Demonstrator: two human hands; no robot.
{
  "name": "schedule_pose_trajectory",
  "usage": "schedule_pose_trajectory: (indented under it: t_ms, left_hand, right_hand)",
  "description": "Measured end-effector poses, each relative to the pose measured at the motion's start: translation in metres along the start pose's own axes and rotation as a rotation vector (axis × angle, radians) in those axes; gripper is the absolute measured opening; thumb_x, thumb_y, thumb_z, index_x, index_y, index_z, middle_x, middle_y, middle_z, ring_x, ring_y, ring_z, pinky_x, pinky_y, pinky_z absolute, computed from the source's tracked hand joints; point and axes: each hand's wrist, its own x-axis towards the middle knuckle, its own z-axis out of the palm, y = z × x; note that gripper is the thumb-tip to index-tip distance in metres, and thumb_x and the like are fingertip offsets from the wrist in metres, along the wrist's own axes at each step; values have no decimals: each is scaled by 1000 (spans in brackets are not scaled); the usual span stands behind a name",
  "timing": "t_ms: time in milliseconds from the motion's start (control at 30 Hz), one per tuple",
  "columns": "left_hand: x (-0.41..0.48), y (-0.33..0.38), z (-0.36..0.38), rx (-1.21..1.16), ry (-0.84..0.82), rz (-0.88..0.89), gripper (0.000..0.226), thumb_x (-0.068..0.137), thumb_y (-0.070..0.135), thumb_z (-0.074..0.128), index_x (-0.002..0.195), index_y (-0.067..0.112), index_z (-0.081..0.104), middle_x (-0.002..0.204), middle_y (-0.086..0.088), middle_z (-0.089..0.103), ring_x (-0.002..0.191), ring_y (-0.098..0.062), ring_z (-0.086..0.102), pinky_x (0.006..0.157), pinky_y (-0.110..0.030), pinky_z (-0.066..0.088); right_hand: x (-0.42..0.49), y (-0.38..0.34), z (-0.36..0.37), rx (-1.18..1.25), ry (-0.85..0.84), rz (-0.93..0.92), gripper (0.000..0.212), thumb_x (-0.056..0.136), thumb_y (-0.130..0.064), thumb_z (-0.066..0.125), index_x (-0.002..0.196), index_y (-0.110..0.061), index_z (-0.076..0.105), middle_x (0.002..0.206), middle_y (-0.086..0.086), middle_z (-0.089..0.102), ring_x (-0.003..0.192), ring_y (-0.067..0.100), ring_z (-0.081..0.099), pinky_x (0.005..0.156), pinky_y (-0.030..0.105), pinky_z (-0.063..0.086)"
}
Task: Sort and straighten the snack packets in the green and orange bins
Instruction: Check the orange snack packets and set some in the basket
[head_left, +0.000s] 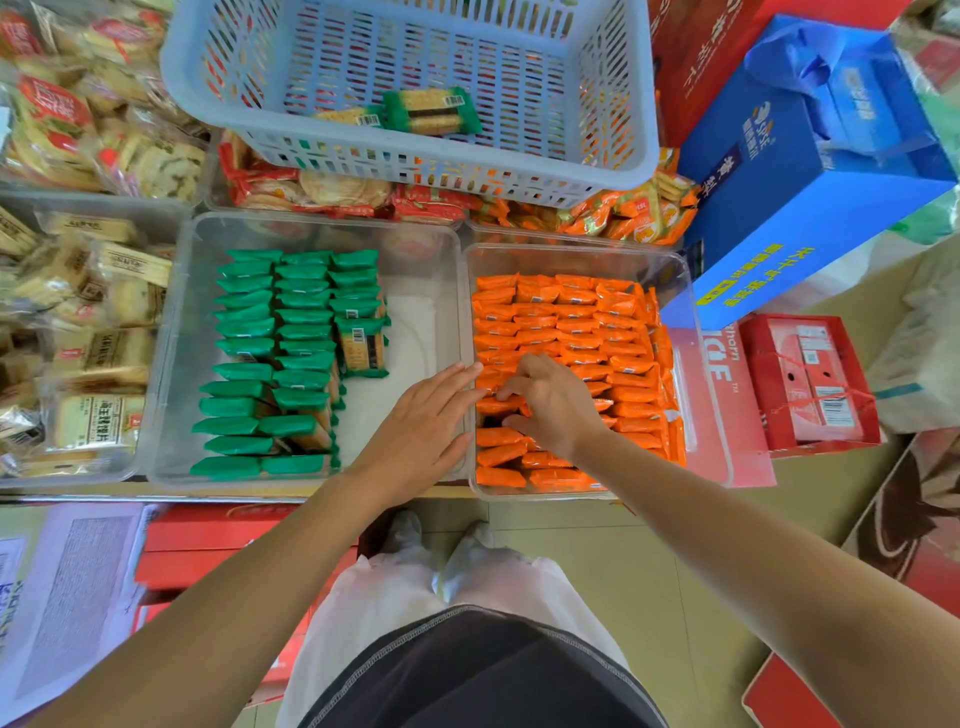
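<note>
Two clear plastic bins stand side by side. The left bin (171, 364) holds several green snack packets (249, 327) in rows, with bare floor on its right side. The right bin (685, 332) is packed with orange snack packets (571, 322). My left hand (421, 421) lies flat with straight fingers across the wall between the two bins, fingertips touching the orange packets. My right hand (545, 400) is inside the orange bin near its front left, fingers curled down onto an orange packet (498, 404) that it pinches.
A pale blue slotted basket (613, 156) sits above the bins with two green packets (431, 110) inside. Bins of other biscuits lie at the left and behind. A blue gift box (810, 171) and red boxes (810, 384) crowd the right. My feet stand on the tiled floor below.
</note>
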Motion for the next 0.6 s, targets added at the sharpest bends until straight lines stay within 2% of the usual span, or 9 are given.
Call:
schedule_pose_trajectory:
  t_ms: [100, 267, 367, 433, 533, 600]
  left_hand:
    - [1, 0, 0, -1, 2, 4, 56, 98, 38, 31, 144, 9, 44, 160, -7, 27, 148, -23, 23, 116, -47, 30]
    - [4, -1, -1, 13, 9, 3, 55, 97, 38, 32, 143, 10, 45, 158, -7, 30, 146, -23, 26, 115, -46, 30]
    - [4, -2, 0, -14, 26, -10, 57, 97, 39, 32, 146, 12, 41, 158, -6, 29, 146, -22, 26, 117, -44, 28]
    - [5, -1, -1, -64, 50, -45, 60, 96, 40, 31, 150, 13, 34, 159, -4, 27, 146, -21, 24, 118, -42, 25]
    - [14, 5, -7, -160, 109, -118, 68, 95, 46, 31, 153, 11, 26, 159, -6, 28, 146, -20, 25, 119, -41, 22]
    - [23, 11, -11, -279, 149, -175, 67, 94, 50, 36, 150, 13, 33, 154, -5, 37, 142, -19, 31, 116, -37, 24]
  right_hand:
    - [1, 1, -1, -15, -9, -25, 34, 59, -18, 91, 88, -16, 74, 86, 6, 58, 83, 29, 58, 65, 36, 45]
    - [4, -2, -4, 23, 82, -73, 21, 62, -9, 88, 75, -16, 73, 81, 4, 60, 79, 27, 59, 64, 36, 48]
    - [7, 4, -16, 145, 131, -128, 13, 72, -9, 78, 79, -14, 68, 86, 3, 61, 83, 24, 58, 69, 37, 48]
    - [6, 11, -31, 222, 126, -173, 10, 77, -7, 73, 84, -12, 67, 89, 2, 64, 85, 20, 60, 73, 32, 47]
    - [0, 19, -57, 418, 125, -26, 10, 83, -3, 71, 90, -8, 68, 90, 2, 67, 84, 8, 60, 74, 19, 47]
    - [-5, 21, -74, 631, 173, 166, 8, 85, -3, 71, 89, -9, 66, 86, -1, 68, 79, 2, 61, 72, 16, 47]
